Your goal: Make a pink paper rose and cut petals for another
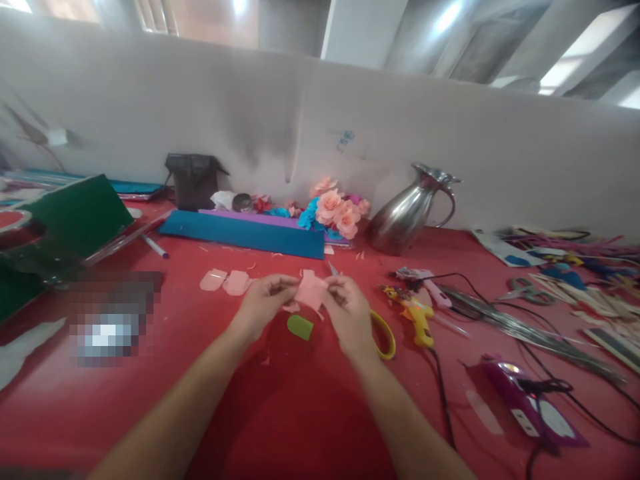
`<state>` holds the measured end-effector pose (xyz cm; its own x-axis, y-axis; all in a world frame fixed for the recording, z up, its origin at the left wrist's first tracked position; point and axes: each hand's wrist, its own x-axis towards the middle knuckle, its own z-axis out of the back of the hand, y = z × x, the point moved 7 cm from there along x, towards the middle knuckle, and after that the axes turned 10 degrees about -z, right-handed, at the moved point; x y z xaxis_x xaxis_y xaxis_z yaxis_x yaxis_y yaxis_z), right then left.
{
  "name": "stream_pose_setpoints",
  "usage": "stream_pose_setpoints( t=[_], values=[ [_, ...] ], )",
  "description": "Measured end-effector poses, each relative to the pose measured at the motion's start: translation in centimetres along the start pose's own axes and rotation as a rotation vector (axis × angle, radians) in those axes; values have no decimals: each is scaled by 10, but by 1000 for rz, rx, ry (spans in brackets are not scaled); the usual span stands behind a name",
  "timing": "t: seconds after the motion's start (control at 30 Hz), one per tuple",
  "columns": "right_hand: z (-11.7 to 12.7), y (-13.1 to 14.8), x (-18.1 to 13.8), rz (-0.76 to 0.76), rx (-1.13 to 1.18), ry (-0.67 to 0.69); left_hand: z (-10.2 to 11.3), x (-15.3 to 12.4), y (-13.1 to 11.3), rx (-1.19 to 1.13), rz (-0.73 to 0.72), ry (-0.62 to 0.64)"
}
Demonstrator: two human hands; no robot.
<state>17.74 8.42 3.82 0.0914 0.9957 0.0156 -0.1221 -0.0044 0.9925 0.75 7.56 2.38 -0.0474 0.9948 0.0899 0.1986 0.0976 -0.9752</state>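
Observation:
Both hands meet over the red table, pinching one pink foam petal piece between them. My left hand grips its left edge with closed fingers. My right hand grips its right edge, fingers curled. A small green foam leaf lies just under the hands. Two loose pink petals rest to the left. Yellow-handled scissors lie beside my right wrist.
A blue foam roll, peach paper roses and a steel jug stand at the back. A yellow glue gun, a purple tool, cables and wire stems lie right. Green sheets sit left.

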Motion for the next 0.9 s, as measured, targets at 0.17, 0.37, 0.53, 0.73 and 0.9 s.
stream_pose_setpoints(
  t=[0.17, 0.37, 0.53, 0.73, 0.9],
  values=[
    [13, -12, 9, -108, 181, -66, 75, 12, -28, 309, -252, -424],
    [7, -13, 8, -128, 158, -11, 85, 20, -16, 665, -141, -289],
    [1, -17, 9, -88, 64, 47, 34, 13, -5, 1080, -274, 12],
    [-2, -12, 7, -18, -90, 71, 6, 9, 8, 1329, -360, 143],
    [-3, -7, 6, 29, -139, 89, 2, 11, 6, 1185, -349, 189]
  ],
)
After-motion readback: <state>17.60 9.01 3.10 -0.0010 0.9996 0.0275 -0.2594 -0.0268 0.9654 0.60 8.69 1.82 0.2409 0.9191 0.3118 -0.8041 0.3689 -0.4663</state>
